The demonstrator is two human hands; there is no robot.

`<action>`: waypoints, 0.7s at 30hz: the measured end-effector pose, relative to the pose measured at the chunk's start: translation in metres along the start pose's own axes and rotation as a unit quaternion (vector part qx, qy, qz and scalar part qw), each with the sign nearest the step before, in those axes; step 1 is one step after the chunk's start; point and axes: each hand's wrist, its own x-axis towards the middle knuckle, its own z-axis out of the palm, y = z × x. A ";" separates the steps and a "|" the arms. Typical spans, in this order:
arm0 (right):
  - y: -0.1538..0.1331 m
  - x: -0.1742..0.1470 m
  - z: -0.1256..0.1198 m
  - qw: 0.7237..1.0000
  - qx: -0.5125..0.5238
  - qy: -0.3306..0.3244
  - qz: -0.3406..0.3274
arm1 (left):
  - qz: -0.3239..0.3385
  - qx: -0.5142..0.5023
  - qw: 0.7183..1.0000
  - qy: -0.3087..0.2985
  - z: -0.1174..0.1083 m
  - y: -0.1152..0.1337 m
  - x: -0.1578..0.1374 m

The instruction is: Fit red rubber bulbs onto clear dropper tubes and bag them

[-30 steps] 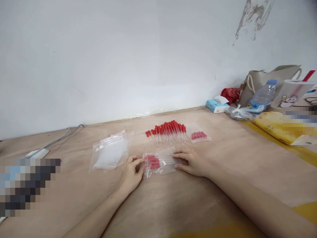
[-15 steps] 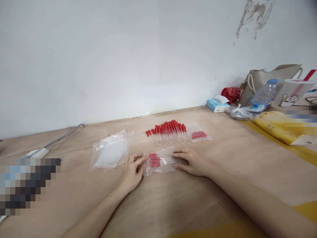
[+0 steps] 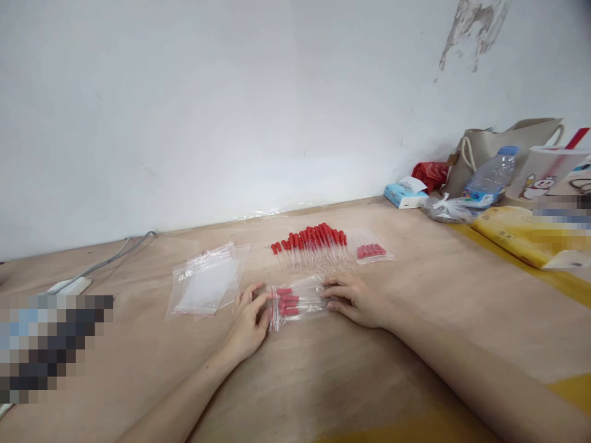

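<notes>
A clear zip bag (image 3: 305, 312) lies on the brown surface between my hands, with several red-bulbed droppers (image 3: 289, 299) inside, bulbs toward its zip end on the left. My left hand (image 3: 252, 323) grips that zip end with bent fingers and thumb. At the opposite end, my right hand (image 3: 353, 300) has its fingers closed on the bag's edge. Just beyond the bag is a pile of loose droppers (image 3: 316, 240) with red bulbs and clear stems. Right of the pile, a filled zip bag (image 3: 370, 246) holds several more droppers.
Flat zip bags (image 3: 205, 283) lie stacked to the left. A grey cable (image 3: 111, 258) runs along the left by the wall. At the right are a tissue pack (image 3: 406, 195), a plastic bottle (image 3: 492, 178), a cup (image 3: 545, 172), a bag (image 3: 521, 138) and a yellow packet (image 3: 508, 234).
The droppers inside the bag have shifted slightly, and the bag's zip end has tilted and wrinkled. Both hands stay nearly in the same place.
</notes>
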 end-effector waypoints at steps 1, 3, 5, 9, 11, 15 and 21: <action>0.000 0.000 0.001 1.000 -0.004 0.006 0.003 | -0.010 -0.011 1.000 0.009 0.000 0.000 0.000; 0.000 -0.001 0.001 1.000 -0.011 0.022 0.009 | -0.032 -0.028 0.999 0.032 0.000 0.000 -0.001; -0.001 -0.002 0.001 0.999 -0.014 0.030 0.012 | -0.040 -0.036 0.998 0.046 0.001 -0.001 -0.001; 0.000 -0.001 0.000 0.999 -0.028 0.026 0.018 | -0.017 -0.018 1.000 0.016 0.003 -0.004 0.000; 0.001 0.000 0.001 0.998 -0.038 0.032 0.025 | -0.014 0.002 1.000 -0.012 0.002 -0.004 0.000; 0.003 -0.001 0.003 0.998 -0.039 0.041 0.035 | -0.022 0.030 0.998 -0.046 0.001 0.001 -0.002; 0.002 -0.001 0.002 0.998 -0.026 0.057 0.028 | -0.039 -0.066 0.997 0.008 0.003 -0.003 -0.002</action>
